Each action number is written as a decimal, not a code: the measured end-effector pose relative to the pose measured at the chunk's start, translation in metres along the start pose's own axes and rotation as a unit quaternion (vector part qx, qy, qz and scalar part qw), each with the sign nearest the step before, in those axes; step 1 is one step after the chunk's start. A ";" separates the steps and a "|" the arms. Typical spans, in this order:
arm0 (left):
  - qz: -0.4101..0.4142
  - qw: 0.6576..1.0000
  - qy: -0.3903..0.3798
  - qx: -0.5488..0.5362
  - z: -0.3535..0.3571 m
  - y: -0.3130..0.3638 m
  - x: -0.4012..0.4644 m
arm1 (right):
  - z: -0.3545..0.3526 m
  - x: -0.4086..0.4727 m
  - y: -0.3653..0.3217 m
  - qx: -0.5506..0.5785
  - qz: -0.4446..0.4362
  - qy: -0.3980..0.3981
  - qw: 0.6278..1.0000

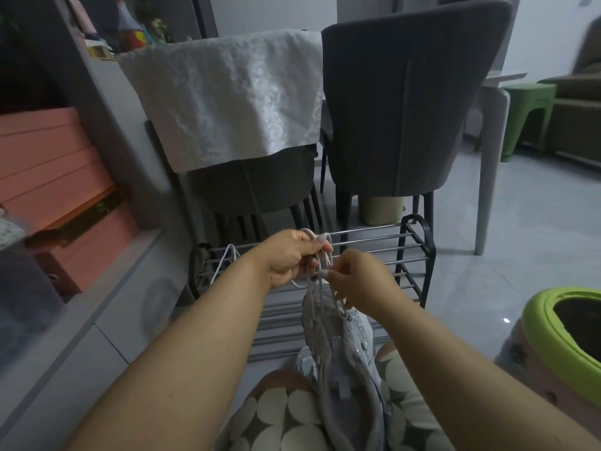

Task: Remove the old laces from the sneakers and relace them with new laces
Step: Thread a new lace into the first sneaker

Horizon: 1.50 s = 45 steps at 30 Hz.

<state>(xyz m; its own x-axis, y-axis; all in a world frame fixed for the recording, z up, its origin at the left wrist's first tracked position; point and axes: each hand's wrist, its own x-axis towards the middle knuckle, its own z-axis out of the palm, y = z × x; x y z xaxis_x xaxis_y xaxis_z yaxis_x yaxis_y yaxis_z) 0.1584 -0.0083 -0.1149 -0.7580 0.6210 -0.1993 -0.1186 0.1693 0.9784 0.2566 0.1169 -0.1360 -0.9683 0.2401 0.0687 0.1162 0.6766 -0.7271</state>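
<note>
A light grey sneaker (341, 346) lies on my lap, toe pointing away from me. Grey lace (320, 271) runs up from its eyelets to both hands, which are raised above the toe. My left hand (289, 258) grips the lace loops between thumb and curled fingers. My right hand (357, 278) pinches a lace strand close beside the left hand. A thin white lace (224, 258) hangs over the left end of the metal shoe rack (400, 252) behind my hands.
Two grey chairs (400, 109) stand behind the rack, one draped with a white cloth (227, 99). Pink boxes (55, 177) fill a shelf at the left. A green-rimmed stool or bin (553, 336) sits at the right on the tiled floor.
</note>
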 end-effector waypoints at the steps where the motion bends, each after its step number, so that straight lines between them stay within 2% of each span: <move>1: 0.000 1.000 -0.001 0.000 -0.001 0.000 0.000 | 0.001 0.000 0.002 -0.001 0.001 -0.006 1.000; 6: 0.010 1.000 -0.010 0.009 0.000 -0.001 -0.002 | 0.005 -0.003 0.003 0.008 -0.010 -0.058 0.998; 12: 0.014 0.999 -0.028 0.020 -0.004 0.000 -0.005 | 0.004 0.000 0.001 0.094 -0.015 -0.089 0.991; 17: 0.012 0.999 -0.045 -0.022 -0.006 0.002 -0.009 | 0.001 0.000 -0.001 0.063 -0.062 -0.056 0.994; 22: -0.065 0.991 -0.065 -0.098 -0.008 -0.009 -0.016 | -0.009 0.000 -0.012 0.076 -0.104 0.009 0.992; 26: -0.093 0.988 -0.106 -0.063 -0.004 -0.020 -0.021 | -0.019 0.008 -0.027 0.159 -0.095 0.043 0.982; 31: -0.075 0.987 -0.114 0.082 0.008 -0.022 -0.035 | -0.028 0.020 -0.045 0.214 -0.098 0.055 0.970; 37: -0.012 0.989 -0.070 0.129 0.010 -0.030 -0.046 | -0.030 0.032 -0.051 0.239 -0.090 0.083 0.963; 40: 0.026 0.984 -0.022 0.175 0.010 -0.034 -0.045 | -0.029 0.035 -0.049 0.236 -0.085 0.074 0.965; 45: 0.050 0.993 0.049 0.093 0.007 -0.017 -0.039 | -0.032 0.040 -0.043 0.194 -0.071 0.054 0.977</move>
<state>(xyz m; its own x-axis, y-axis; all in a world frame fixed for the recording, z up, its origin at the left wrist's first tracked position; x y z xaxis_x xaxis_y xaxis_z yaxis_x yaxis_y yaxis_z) 0.1944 -0.0302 -0.1244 -0.8199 0.5660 -0.0862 0.0746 0.2549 0.9641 0.2203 0.1200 -0.0801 -0.9370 0.2495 0.2446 -0.1309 0.3984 -0.9078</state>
